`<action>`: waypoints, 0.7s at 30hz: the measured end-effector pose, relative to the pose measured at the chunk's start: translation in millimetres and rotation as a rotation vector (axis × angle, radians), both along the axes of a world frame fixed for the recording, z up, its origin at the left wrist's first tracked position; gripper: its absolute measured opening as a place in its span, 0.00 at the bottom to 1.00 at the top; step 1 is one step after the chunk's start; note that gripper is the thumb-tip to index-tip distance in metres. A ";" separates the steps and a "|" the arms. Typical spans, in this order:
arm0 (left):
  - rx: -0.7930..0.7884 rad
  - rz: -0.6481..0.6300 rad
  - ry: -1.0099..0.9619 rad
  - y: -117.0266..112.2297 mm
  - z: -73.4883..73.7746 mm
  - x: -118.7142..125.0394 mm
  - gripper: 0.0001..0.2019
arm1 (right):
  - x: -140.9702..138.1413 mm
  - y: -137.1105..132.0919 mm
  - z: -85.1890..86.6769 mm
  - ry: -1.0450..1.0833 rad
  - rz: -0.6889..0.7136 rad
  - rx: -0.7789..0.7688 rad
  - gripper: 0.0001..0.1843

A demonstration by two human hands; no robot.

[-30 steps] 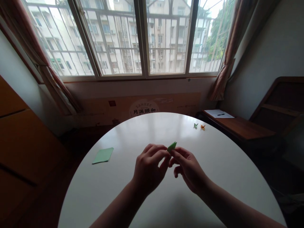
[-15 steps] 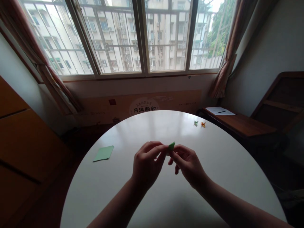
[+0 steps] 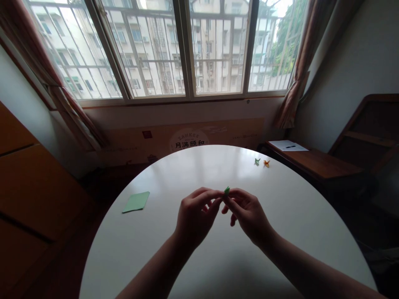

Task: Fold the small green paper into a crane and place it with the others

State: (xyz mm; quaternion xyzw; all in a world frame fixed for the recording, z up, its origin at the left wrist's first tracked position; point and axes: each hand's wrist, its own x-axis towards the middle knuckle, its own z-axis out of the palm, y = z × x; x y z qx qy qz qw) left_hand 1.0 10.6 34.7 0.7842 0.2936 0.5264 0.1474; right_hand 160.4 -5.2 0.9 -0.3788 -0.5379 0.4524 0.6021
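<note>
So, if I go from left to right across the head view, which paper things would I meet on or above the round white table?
Flat green sheet → folded green paper, held by the left hand and right hand → small green figure → small orange figure.

Daylight fills a wide barred window [image 3: 166,50] between tied curtains [image 3: 70,108] and dim walls [image 3: 346,62].

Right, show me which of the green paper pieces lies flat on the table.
The pale green square by the table's left edge. The small folded piece is pinched between left hand and right hand; the green figurine sits beside an orange one.
</note>
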 end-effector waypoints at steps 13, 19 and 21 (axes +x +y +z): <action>-0.068 -0.026 -0.019 4.1 -4.8 -1.3 0.09 | 1.9 2.1 1.7 -0.042 0.010 0.041 0.14; -0.132 -0.038 -0.050 4.0 -3.3 -1.4 0.07 | 2.5 -0.4 2.5 -0.149 -0.046 0.075 0.13; -0.166 -0.045 -0.073 4.3 -2.7 -1.1 0.06 | 2.2 -1.4 2.6 -0.183 -0.061 0.078 0.13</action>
